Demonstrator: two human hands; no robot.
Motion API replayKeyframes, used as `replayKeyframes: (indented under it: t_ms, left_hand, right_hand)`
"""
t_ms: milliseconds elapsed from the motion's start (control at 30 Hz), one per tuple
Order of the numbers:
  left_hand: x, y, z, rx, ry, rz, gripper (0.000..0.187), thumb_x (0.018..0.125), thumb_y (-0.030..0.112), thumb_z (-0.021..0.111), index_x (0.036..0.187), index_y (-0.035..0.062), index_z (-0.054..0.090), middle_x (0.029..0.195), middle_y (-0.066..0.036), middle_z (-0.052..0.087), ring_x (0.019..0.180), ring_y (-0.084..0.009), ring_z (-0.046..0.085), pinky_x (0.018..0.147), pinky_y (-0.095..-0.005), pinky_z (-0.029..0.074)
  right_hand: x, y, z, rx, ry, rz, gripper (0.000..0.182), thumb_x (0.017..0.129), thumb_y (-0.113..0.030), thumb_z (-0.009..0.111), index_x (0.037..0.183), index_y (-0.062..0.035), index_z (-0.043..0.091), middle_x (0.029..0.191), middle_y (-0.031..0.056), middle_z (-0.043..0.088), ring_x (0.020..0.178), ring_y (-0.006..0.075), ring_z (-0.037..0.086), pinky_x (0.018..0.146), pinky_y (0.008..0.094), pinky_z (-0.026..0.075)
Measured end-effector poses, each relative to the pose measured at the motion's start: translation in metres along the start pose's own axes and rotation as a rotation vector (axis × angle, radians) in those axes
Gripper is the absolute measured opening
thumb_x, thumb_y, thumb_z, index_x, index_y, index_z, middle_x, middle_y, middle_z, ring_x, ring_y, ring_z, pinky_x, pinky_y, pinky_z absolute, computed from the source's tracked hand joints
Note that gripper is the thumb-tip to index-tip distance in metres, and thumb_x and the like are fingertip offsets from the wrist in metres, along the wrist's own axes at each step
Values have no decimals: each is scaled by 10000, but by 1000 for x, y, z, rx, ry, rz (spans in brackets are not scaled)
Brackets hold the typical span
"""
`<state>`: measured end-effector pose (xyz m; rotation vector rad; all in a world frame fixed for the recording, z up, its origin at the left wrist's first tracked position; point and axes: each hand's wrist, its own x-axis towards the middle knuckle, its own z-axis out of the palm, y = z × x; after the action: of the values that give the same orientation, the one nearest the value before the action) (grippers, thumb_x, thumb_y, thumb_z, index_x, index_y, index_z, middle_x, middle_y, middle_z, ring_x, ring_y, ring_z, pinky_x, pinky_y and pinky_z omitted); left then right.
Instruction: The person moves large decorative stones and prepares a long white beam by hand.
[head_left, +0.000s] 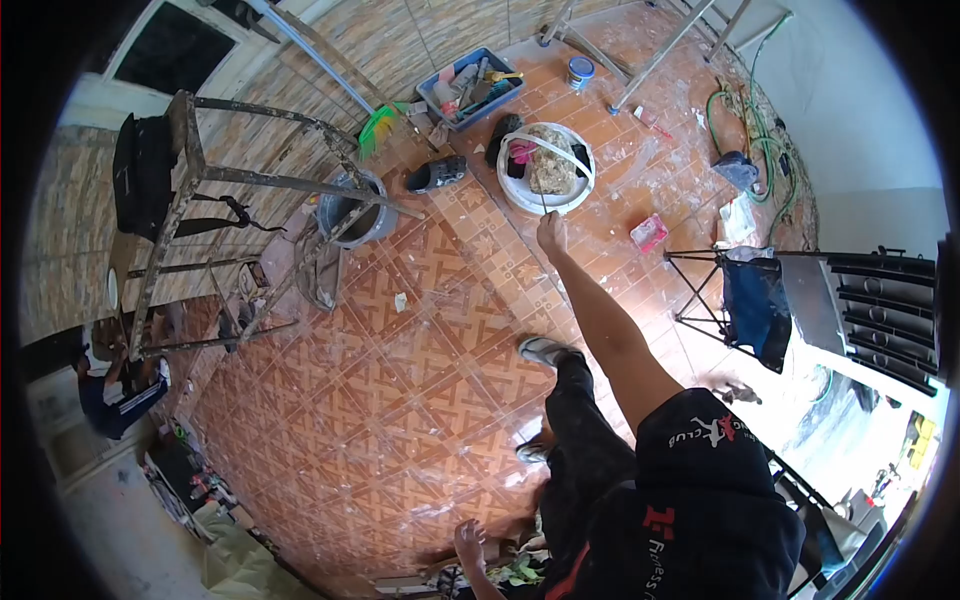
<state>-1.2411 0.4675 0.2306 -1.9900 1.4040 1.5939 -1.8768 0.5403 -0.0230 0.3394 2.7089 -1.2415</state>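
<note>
Near the far wall: a white bucket [520,196] sits on the tiled floor [400,400], with a lumpy beige mass and something pink inside it.
Right hand [551,233]: stretched out at full arm's length, closed round the lower end of a thin stick [542,196] that rises over the bucket's near rim.
Left hand [468,538]: low at the bottom of the view, fingers loosely spread, holding nothing that I can see.
Bucket's look: round, pale rim, a light handle arched across the top.
Open room: a wide stretch of bare patterned tile lies between the person's feet and the bucket, and more to the left of the outstretched arm.
Left edge: a paint-spattered metal scaffold [230,180] stands there, with a grey tub [352,212] under its near leg.
Right edge: a folding frame with blue cloth [756,300] stands well apart from the bucket.
Beyond the bucket: a dark sandal [436,174] and a blue crate [470,88] of tools, both just beside it.
Far left: another person [115,380] crouches by the wall.
</note>
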Motion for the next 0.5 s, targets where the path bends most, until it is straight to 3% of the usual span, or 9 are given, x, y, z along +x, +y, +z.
replayKeyframes:
  t_ms: [100,133,167,233,367,433,467,500]
  left_hand:
    - [1,-4,-5,76,-59,-45,280,885,288,500,1044,58,508,984,-84,578,777,-204,605,657,-299,478]
    - [2,-11,-3,45,-32,-34,244,871,262,518,990,49,521,902,-98,612,716,-205,611,577,-279,485]
    - [2,-17,-4,52,-32,-31,244,871,262,518,990,49,521,902,-98,612,716,-205,611,577,-279,485]
    - [1,-29,-5,80,-102,-165,290,874,282,507,1040,45,515,980,-121,586,784,-217,609,647,-301,493]
    - [-1,-44,3,121,-119,-187,282,872,246,487,1044,25,512,973,-147,591,779,-229,611,652,-315,506]
    - [-1,-46,4,120,-135,-193,279,869,213,467,1054,8,507,968,-159,594,768,-235,613,663,-334,516]
    - [1,-46,5,121,-135,-197,279,869,213,467,1054,8,507,968,-159,594,768,-235,613,663,-334,516]
    - [1,-41,5,135,-130,-189,277,868,208,466,1054,6,507,966,-160,595,764,-231,614,657,-329,513]
  right_hand:
    - [8,-9,6,43,30,46,290,872,-244,339,919,14,463,872,317,549,832,481,523,725,543,396]
    - [13,-11,8,48,53,40,287,874,-246,339,933,11,452,874,319,548,832,481,523,723,543,396]
    - [17,-12,9,52,57,45,287,874,-246,339,933,11,452,874,319,548,832,481,523,723,543,396]
    - [28,-12,13,98,30,71,268,872,-231,353,909,18,446,843,307,553,829,468,525,724,533,385]
    - [53,13,40,-24,10,87,263,864,-204,348,909,31,457,824,300,568,772,442,564,671,502,437]
    - [65,22,48,-80,-90,213,273,841,-190,351,919,44,467,819,281,587,690,395,601,594,449,481]
    - [71,28,50,-82,-91,216,273,841,-190,351,919,44,467,819,281,587,690,395,601,594,449,481]
    - [75,28,47,-53,-183,309,343,817,-221,381,1011,51,455,920,289,569,843,404,564,722,446,455]
